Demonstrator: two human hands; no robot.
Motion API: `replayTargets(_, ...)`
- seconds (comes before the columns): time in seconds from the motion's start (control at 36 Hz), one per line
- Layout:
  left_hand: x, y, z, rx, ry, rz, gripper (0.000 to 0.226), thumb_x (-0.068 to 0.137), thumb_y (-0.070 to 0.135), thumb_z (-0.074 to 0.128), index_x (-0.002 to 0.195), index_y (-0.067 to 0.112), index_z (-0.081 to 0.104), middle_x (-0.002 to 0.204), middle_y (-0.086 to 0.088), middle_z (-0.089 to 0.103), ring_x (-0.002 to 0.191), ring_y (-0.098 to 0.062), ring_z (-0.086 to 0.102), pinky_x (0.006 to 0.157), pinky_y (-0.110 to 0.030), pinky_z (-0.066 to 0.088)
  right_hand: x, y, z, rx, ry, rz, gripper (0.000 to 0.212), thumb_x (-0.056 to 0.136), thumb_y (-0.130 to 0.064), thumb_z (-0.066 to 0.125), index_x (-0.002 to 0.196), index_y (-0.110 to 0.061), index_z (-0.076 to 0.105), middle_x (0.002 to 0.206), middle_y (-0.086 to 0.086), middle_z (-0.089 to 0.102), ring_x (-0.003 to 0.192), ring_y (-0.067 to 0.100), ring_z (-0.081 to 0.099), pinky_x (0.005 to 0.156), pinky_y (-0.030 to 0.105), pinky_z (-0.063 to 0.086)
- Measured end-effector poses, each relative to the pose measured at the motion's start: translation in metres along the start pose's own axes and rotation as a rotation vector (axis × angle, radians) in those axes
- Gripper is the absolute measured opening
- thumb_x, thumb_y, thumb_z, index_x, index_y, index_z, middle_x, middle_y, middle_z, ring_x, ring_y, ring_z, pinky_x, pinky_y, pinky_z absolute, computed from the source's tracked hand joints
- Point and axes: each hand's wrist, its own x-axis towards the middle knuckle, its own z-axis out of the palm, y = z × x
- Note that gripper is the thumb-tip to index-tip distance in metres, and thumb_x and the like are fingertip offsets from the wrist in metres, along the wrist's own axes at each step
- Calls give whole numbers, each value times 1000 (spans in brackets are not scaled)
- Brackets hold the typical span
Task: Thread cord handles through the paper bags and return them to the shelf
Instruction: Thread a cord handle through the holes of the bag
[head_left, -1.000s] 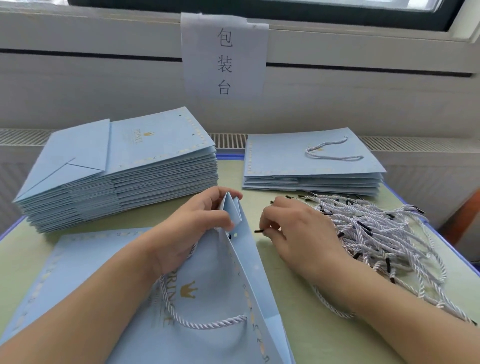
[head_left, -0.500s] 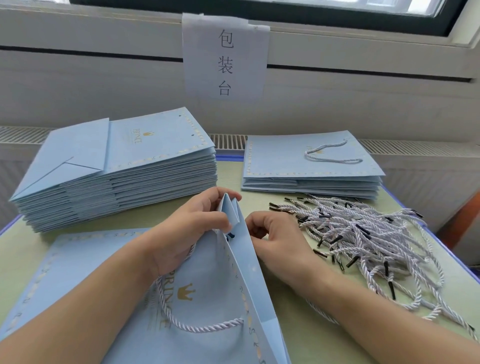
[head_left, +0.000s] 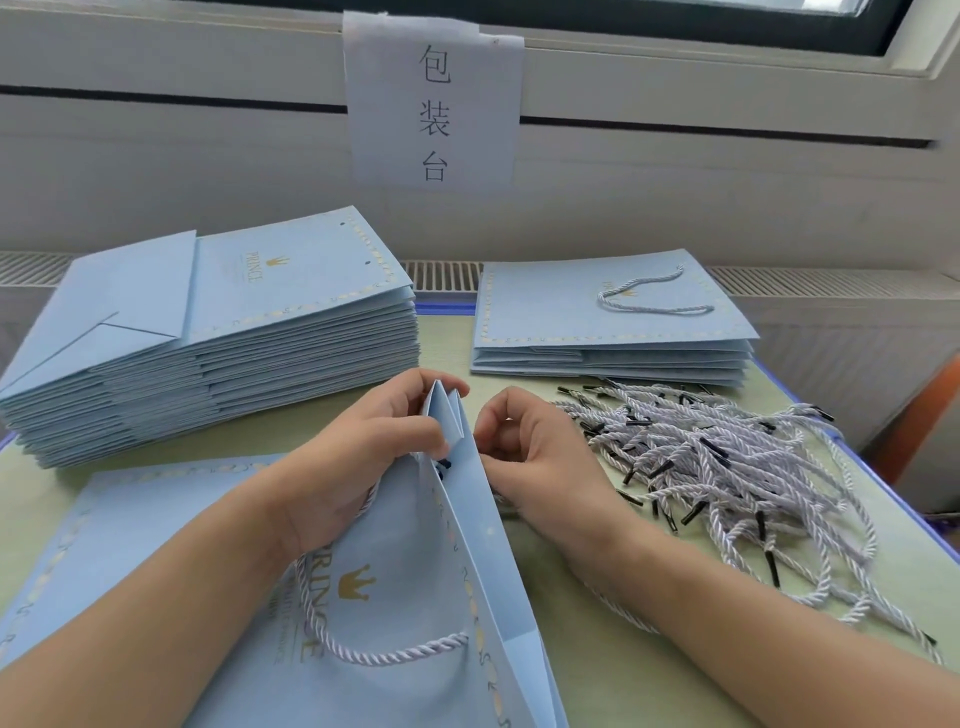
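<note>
Paper bag (head_left: 395, 597) stands mouth-edge away, left hand (head_left: 358, 452) pinching it, right hand (head_left: 540, 457) curled alongside.

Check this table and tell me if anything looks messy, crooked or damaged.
Nothing looks damaged. The loose cords lie in a tangled heap on the right, spreading toward the table edge. Both bag stacks sit fairly square.

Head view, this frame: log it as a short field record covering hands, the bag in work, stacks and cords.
left hand: grips the top edge of the open bag
right hand: fingers curled at the bag's outer side; cord end not clearly seen
fitted handle: lies on the bag's front
tall stack: far left, top bag has no handle
low stack: far right, top bag has a handle
loose cords: heap at right
</note>
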Motion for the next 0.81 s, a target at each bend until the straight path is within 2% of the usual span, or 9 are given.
replayTargets(0.17,0,1,-1,-8,6,-24,58,58,10,55,115,17,60,94,-8,63,77,-23,64,71,-35,53,-9,-11,-10,125,-57,93,18,89,0,57,83,-15,49,64,-2,65,55,7,51,54,19,35)
replayTargets(0.25,0,0,-1,-4,16,-30,57,58,12,54,114,19,62,100,-12,62,79,-23,64,73,-37,54,-14,-10,-6,-159,-73,-77,12,75,-20,64,85,-18,58,69,-10,59,60,7,49,57,18,39)
replayTargets(0.33,1,-1,-3,1,17,-32,55,59,14,53,113,23,62,103,-13,61,81,-23,63,70,-34,55,-11,-6,-2,-436,-75,-140,9,77,-22,64,85,-24,67,66,-15,60,58,5,51,56,20,42)
replayTargets(0.39,3,-3,-2,18,24,-28,55,58,15,52,111,23,61,103,-12,61,81,-23,62,70,-34,54,-8,-5,0,-524,-55,-151,10,80,-19,66,85,-24,72,76,-6,63,67,14,55,64,30,47)
replayTargets(0.53,4,-5,0,39,26,-18,54,58,15,51,111,22,60,101,-9,64,79,-18,64,71,-32,53,-8,-2,2,-626,55,-217,11,82,-18,70,82,-28,76,81,-12,49,76,6,48,71,23,39)
replayTargets(0.61,4,-4,0,52,24,-14,53,58,16,52,110,22,60,98,-9,62,77,-16,62,71,-32,52,-10,3,3,-705,156,-352,10,79,-29,66,80,-31,76,91,-16,48,87,5,46,75,23,40)
replayTargets(0.67,3,-4,0,77,24,-13,54,58,17,53,112,21,60,98,-9,61,77,-17,61,71,-33,50,-9,5,2,-798,204,-497,14,76,-32,61,79,-30,74,95,-11,50,84,8,43,72,25,38)
replayTargets(0.72,3,-4,-1,84,20,-16,55,59,18,53,114,20,60,99,-11,61,80,-18,61,74,-35,49,-8,5,3,-791,218,-609,12,79,-29,58,79,-28,70,92,-10,53,83,8,45,73,28,38)
replayTargets(0.81,3,-3,-2,96,11,-20,55,60,18,54,115,18,59,102,-12,61,82,-19,61,77,-37,49,-11,-2,3,-561,147,-564,4,82,-29,59,80,-26,61,88,-13,55,86,7,52,77,23,41)
